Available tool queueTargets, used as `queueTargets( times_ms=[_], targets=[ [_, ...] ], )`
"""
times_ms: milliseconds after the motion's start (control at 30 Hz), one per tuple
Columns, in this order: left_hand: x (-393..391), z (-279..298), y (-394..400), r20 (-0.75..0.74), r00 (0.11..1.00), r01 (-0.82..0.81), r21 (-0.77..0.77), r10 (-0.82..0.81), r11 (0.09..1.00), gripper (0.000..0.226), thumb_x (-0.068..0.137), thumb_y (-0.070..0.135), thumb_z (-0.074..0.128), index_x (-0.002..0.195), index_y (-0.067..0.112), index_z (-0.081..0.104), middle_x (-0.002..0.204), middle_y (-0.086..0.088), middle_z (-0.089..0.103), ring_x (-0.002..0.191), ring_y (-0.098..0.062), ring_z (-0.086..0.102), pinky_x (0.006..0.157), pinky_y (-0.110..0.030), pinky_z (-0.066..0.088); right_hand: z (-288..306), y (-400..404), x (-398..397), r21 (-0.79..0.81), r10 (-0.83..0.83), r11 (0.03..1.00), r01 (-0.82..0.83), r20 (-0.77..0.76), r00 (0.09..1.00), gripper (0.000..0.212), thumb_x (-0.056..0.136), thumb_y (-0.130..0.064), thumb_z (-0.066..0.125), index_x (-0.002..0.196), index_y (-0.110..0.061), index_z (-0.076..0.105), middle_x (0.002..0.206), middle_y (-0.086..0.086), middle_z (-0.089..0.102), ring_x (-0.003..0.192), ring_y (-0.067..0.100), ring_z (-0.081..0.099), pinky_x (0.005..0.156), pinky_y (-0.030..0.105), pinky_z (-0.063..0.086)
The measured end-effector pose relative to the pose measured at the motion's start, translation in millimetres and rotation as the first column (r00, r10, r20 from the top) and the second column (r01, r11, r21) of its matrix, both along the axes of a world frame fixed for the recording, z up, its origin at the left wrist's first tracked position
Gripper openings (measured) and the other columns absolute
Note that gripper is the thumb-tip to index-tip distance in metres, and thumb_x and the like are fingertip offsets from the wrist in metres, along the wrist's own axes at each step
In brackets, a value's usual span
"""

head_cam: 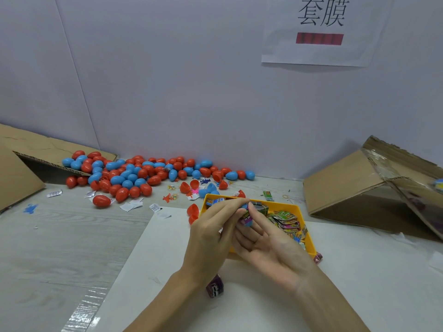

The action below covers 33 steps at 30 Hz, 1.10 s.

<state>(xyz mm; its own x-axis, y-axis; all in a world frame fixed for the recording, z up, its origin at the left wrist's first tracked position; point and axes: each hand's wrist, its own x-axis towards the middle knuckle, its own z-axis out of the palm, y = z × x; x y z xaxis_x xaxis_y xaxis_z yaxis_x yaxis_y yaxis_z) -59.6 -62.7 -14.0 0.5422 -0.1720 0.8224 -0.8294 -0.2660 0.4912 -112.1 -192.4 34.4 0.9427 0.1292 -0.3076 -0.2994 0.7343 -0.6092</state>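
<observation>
Both my hands meet over the yellow tray (309,238). Between them is a blue plastic egg (247,218) with a printed film sleeve partly around it. My left hand (213,233) pinches the egg's top from the left with fingertips. My right hand (268,240) holds it from the right, thumb on the sleeve and fingers curled beneath. The tray holds several green and pink printed film sleeves (286,220).
A heap of red and blue eggs (134,173) lies at the back left by a tipped cardboard box (21,164). Another open cardboard box (364,185) lies at the right. A sleeved dark egg (214,287) sits under my left wrist. Loose egg halves and small packets litter the table.
</observation>
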Motion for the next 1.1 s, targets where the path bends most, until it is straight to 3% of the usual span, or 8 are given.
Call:
queueTargets(
  times_ms=[200,367,467,567,733,967,1100],
  targets=[
    [0.7,9.2,3.8,-0.082,0.994,0.08,0.061,-0.075,0.995,0.034,0.099,0.02,0.064,0.132,0.015,0.065,0.121,0.008,0.067,0.116,-0.014,0.063,0.095,-0.026,0.052,-3.6,-4.6,2.2,-0.156,0.008,0.988,0.012,0.126,0.992,0.028,0.089,-0.029,0.072,0.098,-0.005,0.082,0.115,0.022,0.074,0.107,0.027,0.074,0.083,0.034,0.063],
    [4.8,12.7,6.8,-0.127,0.989,0.089,0.099,-0.076,0.991,0.044,0.091,0.004,0.074,0.133,0.014,0.065,0.123,0.004,0.068,0.118,-0.014,0.062,0.098,-0.026,0.052,-12.4,-12.3,6.9,-0.371,-0.082,0.912,0.176,0.256,0.963,0.029,0.099,-0.029,0.061,0.107,-0.007,0.077,0.108,0.016,0.078,0.103,0.027,0.075,0.077,0.03,0.062],
    [4.0,14.5,7.8,-0.135,0.987,0.101,0.096,-0.087,0.99,0.047,0.088,-0.001,0.075,0.132,0.013,0.066,0.124,0.004,0.067,0.119,-0.01,0.062,0.099,-0.021,0.05,-14.8,-8.8,6.7,-0.554,-0.062,0.787,0.272,0.368,0.928,0.032,0.087,-0.033,0.074,0.113,-0.014,0.075,0.105,0.003,0.08,0.101,0.018,0.076,0.08,0.026,0.061],
    [3.0,13.6,7.4,-0.082,0.995,0.069,0.132,-0.059,0.989,0.047,0.082,-0.009,0.076,0.124,0.011,0.071,0.122,0.003,0.067,0.116,-0.006,0.061,0.099,-0.016,0.048,-19.5,-4.3,6.9,-0.725,-0.097,0.557,0.404,0.426,0.899,0.035,0.081,-0.024,0.085,0.114,-0.022,0.074,0.1,-0.01,0.079,0.098,0.006,0.074,0.08,0.023,0.061],
    [0.4,9.0,2.7,-0.019,0.999,-0.038,0.093,0.04,0.995,0.043,0.078,-0.004,0.083,0.118,0.01,0.075,0.114,0.001,0.071,0.107,-0.008,0.066,0.093,-0.018,0.055,-25.9,0.0,7.9,-0.707,-0.148,0.503,0.498,0.497,0.855,0.035,0.081,-0.016,0.085,0.101,-0.039,0.068,0.093,-0.027,0.075,0.094,-0.006,0.071,0.071,0.011,0.055],
    [-1.1,8.7,1.9,-0.009,0.999,-0.041,0.068,0.042,0.997,0.044,0.077,-0.002,0.083,0.119,0.01,0.075,0.115,0.005,0.07,0.107,-0.005,0.065,0.093,-0.015,0.053,-28.9,-1.7,9.9,-0.67,-0.147,0.53,0.52,0.531,0.834,0.035,0.082,-0.011,0.084,0.102,-0.036,0.07,0.095,-0.024,0.076,0.095,-0.004,0.072,0.072,0.011,0.055],
    [-0.7,9.4,2.6,-0.022,1.0,-0.013,0.09,0.015,0.996,0.048,0.078,-0.006,0.082,0.122,0.011,0.074,0.118,0.0,0.073,0.11,-0.007,0.066,0.094,-0.014,0.053,-29.3,-4.3,9.9,-0.667,-0.126,0.528,0.525,0.55,0.826,0.035,0.085,-0.008,0.081,0.103,-0.035,0.071,0.097,-0.023,0.076,0.096,-0.002,0.072,0.074,0.011,0.055]
  ],
)
